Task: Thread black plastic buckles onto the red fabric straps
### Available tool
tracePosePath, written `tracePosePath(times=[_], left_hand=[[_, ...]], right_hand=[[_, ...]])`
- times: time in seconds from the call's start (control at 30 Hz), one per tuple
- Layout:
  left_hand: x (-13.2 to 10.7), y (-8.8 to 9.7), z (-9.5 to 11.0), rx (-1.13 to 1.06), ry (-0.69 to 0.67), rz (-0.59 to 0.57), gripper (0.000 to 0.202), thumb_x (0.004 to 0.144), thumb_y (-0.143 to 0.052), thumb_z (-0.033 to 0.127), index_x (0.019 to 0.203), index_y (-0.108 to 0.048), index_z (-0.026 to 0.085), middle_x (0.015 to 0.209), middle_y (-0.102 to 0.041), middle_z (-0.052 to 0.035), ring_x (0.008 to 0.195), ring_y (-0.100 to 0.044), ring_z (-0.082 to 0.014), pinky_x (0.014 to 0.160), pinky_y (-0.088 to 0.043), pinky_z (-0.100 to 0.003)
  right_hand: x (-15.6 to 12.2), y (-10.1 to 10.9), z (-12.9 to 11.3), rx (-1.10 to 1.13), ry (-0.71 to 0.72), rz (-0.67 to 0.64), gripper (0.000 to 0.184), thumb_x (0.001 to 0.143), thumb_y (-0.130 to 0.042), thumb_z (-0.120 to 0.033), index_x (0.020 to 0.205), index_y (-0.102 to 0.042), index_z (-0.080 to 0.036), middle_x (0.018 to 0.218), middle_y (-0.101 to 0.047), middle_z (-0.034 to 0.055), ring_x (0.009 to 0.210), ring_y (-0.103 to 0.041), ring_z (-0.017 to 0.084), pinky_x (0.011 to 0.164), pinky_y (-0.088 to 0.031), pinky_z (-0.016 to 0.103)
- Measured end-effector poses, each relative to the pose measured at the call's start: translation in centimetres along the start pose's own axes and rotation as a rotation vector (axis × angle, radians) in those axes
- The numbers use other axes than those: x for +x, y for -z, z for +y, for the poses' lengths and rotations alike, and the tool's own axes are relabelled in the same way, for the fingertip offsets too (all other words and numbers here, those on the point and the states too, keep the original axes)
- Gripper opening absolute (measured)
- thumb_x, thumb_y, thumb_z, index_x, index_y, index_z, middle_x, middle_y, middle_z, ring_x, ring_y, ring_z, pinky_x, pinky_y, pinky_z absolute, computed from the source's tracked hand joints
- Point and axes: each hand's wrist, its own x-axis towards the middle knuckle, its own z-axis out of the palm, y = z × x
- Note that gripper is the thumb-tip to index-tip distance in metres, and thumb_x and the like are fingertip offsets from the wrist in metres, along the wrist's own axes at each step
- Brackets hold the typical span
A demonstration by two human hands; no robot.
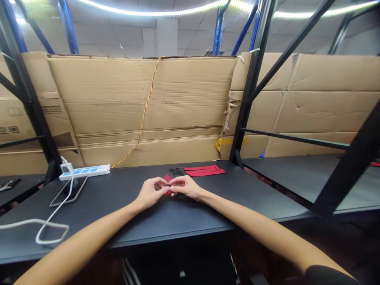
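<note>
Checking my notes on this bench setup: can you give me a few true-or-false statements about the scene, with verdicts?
1. The left hand and right hand pinch a small red piece between them. True.
2. Flat red strips lie on the black table beyond the hands. True.
3. The power strip is black. False: it is white with blue switches.
4. The phone stands upright. False: it lies flat on the table.
5. A red-and-yellow wire runs down the cardboard. True.

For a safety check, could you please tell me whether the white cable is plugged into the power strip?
Plugged in: the white plug sits in the power strip, its white cable leading away.
</note>
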Motion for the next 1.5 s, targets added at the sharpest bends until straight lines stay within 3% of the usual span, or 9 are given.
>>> tracePosePath(times=[0.2, 0.37, 0.53, 0.6, 0.97, 1.17, 1.33, 1.43, 1.5], left_hand=[[0.0, 0.1, -0.1, -0.001, -0.007, 0.044, 0.021, 0.078, -0.064, 0.035, 0.083, -0.066, 0.015, 0.073, -0.069, -0.0038, 0.065, -0.062, -0.0148, 0.06, -0.047, -0.024], [-0.1, -0.1, 0.1, -0.091, -0.046, 0.003, 0.02, 0.08, -0.064, 0.034, 0.088, -0.063, 0.016, 0.079, -0.069, -0.0035, 0.068, -0.063, -0.0145, 0.067, -0.05, -0.026], [-0.2, -0.2, 0.1, 0.038, -0.2, 0.008, 0.039, 0.066, -0.078, 0.034, 0.098, -0.061, 0.019, 0.105, -0.065, -0.0067, 0.093, -0.062, -0.02, 0.079, -0.05, -0.03], [-0.2, -0.2, 0.1, 0.086, -0.261, -0.006, 0.035, 0.067, -0.077, 0.032, 0.096, -0.061, 0.02, 0.111, -0.064, -0.0064, 0.1, -0.06, -0.0211, 0.087, -0.048, -0.033], [0.1, 0.2, -0.2, 0.21, -0.252, 0.032, 0.028, 0.079, -0.065, 0.028, 0.105, -0.063, 0.018, 0.09, -0.067, -0.0044, 0.076, -0.061, -0.0159, 0.073, -0.049, -0.029], [0.1, 0.3, -0.5, 0.139, -0.133, -0.021, 0.037, 0.074, -0.07, 0.032, 0.108, -0.069, 0.021, 0.102, -0.072, -0.0054, 0.092, -0.066, -0.0219, 0.088, -0.048, -0.033], [0.0, 0.5, -0.7, 0.117, -0.075, -0.046, 0.044, 0.07, -0.073, 0.04, 0.11, -0.07, 0.021, 0.105, -0.072, -0.0058, 0.095, -0.066, -0.0247, 0.088, -0.048, -0.033], [0.1, 0.4, -1.0, 0.185, -0.079, -0.035, 0.055, 0.073, -0.07, 0.045, 0.121, -0.063, 0.021, 0.091, -0.073, -0.0041, 0.081, -0.066, -0.0211, 0.079, -0.049, -0.031], [0.2, 0.5, -1.3, 0.257, -0.101, -0.046, 0.048, 0.079, -0.063, 0.046, 0.121, -0.064, 0.021, 0.078, -0.068, -0.0021, 0.069, -0.061, -0.0173, 0.071, -0.048, -0.028]], right_hand=[[-0.3, 0.1, 0.0, 0.018, -0.015, -0.051, 0.039, 0.073, -0.073, -0.036, 0.105, -0.069, -0.014, 0.079, -0.07, 0.0056, 0.071, -0.065, 0.017, 0.076, -0.051, 0.034], [0.0, 0.0, 0.3, 0.09, -0.003, -0.018, 0.036, 0.066, -0.078, -0.03, 0.097, -0.068, -0.015, 0.078, -0.068, 0.0024, 0.068, -0.064, 0.015, 0.073, -0.051, 0.032], [0.2, -0.3, 0.2, 0.177, -0.029, 0.043, 0.038, 0.061, -0.082, -0.025, 0.093, -0.063, -0.016, 0.076, -0.067, 0.0008, 0.065, -0.063, 0.013, 0.069, -0.05, 0.029], [0.2, -0.2, 0.1, 0.189, -0.036, 0.036, 0.038, 0.06, -0.082, -0.025, 0.091, -0.062, -0.016, 0.075, -0.068, 0.001, 0.065, -0.063, 0.014, 0.068, -0.049, 0.03], [0.6, 0.9, 0.6, 0.174, -0.007, 0.106, 0.034, 0.062, -0.081, -0.027, 0.083, -0.058, -0.016, 0.071, -0.065, 0.0001, 0.062, -0.06, 0.011, 0.061, -0.044, 0.025], [0.4, 0.9, 0.4, 0.111, -0.011, 0.091, 0.034, 0.061, -0.081, -0.029, 0.083, -0.058, -0.017, 0.072, -0.065, 0.0004, 0.063, -0.06, 0.012, 0.063, -0.047, 0.027], [0.5, 1.0, 0.5, 0.076, -0.021, 0.049, 0.034, 0.062, -0.08, -0.029, 0.083, -0.058, -0.016, 0.071, -0.064, 0.0, 0.063, -0.059, 0.012, 0.063, -0.047, 0.027], [0.6, 2.4, 0.4, 0.031, -0.041, -0.003, 0.032, 0.064, -0.076, -0.027, 0.087, -0.056, -0.017, 0.07, -0.063, -0.0006, 0.061, -0.057, 0.011, 0.059, -0.045, 0.025], [0.5, 4.0, 0.1, -0.066, -0.073, -0.059, 0.03, 0.064, -0.072, -0.024, 0.089, -0.055, -0.017, 0.067, -0.062, -0.0021, 0.057, -0.054, 0.01, 0.055, -0.041, 0.023]])
